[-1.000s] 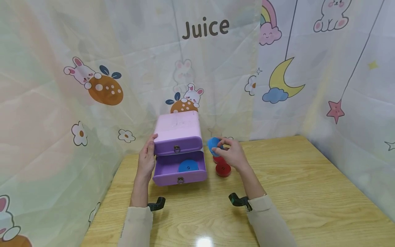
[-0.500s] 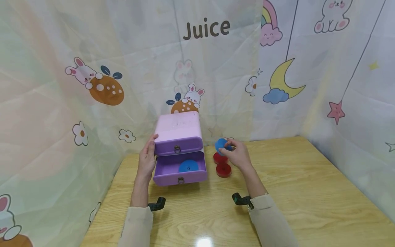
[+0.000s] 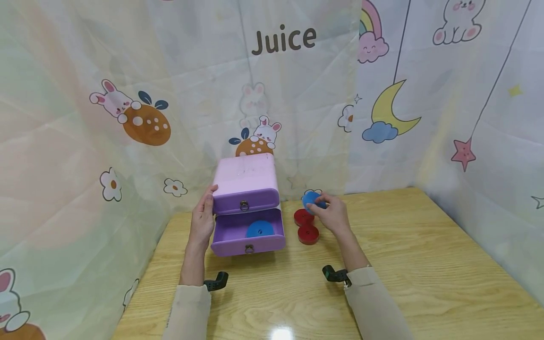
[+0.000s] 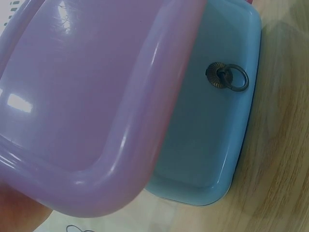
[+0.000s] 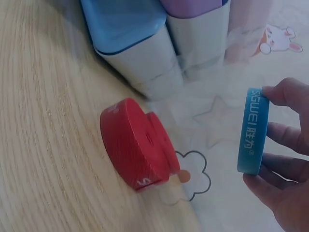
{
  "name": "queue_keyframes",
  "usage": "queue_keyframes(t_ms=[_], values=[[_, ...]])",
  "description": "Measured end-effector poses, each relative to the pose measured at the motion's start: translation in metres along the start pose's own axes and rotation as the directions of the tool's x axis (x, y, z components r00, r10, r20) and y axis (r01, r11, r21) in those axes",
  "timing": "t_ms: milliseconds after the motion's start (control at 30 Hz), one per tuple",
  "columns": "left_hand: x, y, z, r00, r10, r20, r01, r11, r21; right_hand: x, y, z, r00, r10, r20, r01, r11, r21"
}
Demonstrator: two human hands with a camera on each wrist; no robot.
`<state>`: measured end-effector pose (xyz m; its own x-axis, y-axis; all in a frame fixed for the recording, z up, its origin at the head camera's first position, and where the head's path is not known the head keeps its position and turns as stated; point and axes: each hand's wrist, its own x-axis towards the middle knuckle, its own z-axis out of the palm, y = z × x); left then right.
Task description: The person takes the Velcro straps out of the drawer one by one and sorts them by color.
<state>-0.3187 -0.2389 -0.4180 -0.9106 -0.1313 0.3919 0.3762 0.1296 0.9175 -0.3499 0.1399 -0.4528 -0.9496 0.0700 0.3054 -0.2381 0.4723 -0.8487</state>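
Observation:
A chest of drawers [image 3: 245, 172], pink on top with purple fronts, stands at the back of the table. Its lower drawer [image 3: 231, 248] is pulled out, and a large blue disc [image 3: 260, 228] leans inside. My left hand [image 3: 201, 219] rests along the chest's left side, fingers fairly straight; only a bit shows in the left wrist view. To the chest's right, my right hand [image 3: 334, 215] pinches a smaller blue disc [image 5: 253, 130] with a lettered rim, held on edge between thumb and fingers. Below it are two red discs, one behind [image 3: 303, 217] and one nearer [image 3: 308, 234].
The wood table [image 3: 408, 264] extends to the right and in front. A printed cloth [image 3: 306, 118] hangs close behind the chest and down both sides. Small ring pulls [image 4: 227, 76] stick out from the drawer fronts.
My right hand has carried the smaller blue disc rightward and slightly down, away from the chest, uncovering the rear red disc. The left hand stays on the chest.

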Motion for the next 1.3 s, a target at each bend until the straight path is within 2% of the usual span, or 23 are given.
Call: queue_keyframes(t_ms=[300, 700, 867, 1100, 1300], values=[[0.0, 0.002, 0.0, 1.0, -0.002, 0.005, 0.002, 1.0, -0.007, 0.001, 0.015, -0.004, 1.0, 0.023, -0.005, -0.024, 0.996, -0.086], [0.001, -0.001, 0.0, 1.0, 0.006, -0.004, -0.006, 1.0, 0.001, 0.005, 0.032, -0.004, 1.0, 0.014, 0.008, -0.012, 0.984, -0.176], [0.0, 0.0, 0.0, 1.0, 0.007, -0.004, -0.007, 1.0, 0.003, 0.004, 0.038, -0.003, 0.999, 0.031, 0.018, -0.027, 0.982, -0.189], [0.0, -0.001, 0.0, 1.0, -0.028, -0.001, 0.028, 1.0, -0.007, 0.001, 0.044, -0.002, 0.998, 0.053, 0.024, -0.047, 0.979, -0.197], [-0.001, 0.005, 0.0, 1.0, -0.027, 0.015, 0.027, 1.0, -0.011, 0.001, 0.046, -0.001, 0.999, 0.053, 0.009, -0.05, 0.979, -0.2]])
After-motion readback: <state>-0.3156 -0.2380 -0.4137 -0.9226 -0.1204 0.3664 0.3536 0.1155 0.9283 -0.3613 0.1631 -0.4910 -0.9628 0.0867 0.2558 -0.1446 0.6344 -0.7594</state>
